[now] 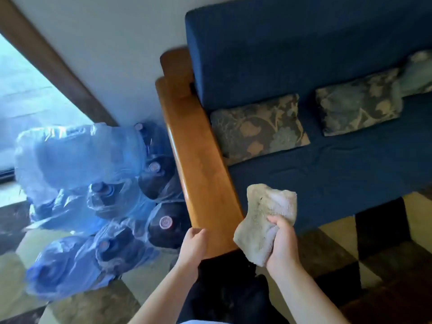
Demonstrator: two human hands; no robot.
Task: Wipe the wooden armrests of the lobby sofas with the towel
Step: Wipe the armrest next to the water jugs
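Observation:
A long wooden armrest (pixel 198 160) runs down the left side of a blue sofa (pixel 327 174). My left hand (pixel 194 246) rests on the near end of the armrest, fingers curled over its edge. My right hand (pixel 284 244) grips a bunched beige towel (pixel 264 220), held just to the right of the armrest's near end, above the sofa's front corner. The towel does not touch the wood.
Several large blue water bottles wrapped in plastic (pixel 93 195) are stacked on the floor left of the armrest. Patterned cushions (pixel 257 129) lie on the sofa seat. A checkered tile floor (pixel 385 253) lies below, and a white wall (pixel 105 54) stands behind.

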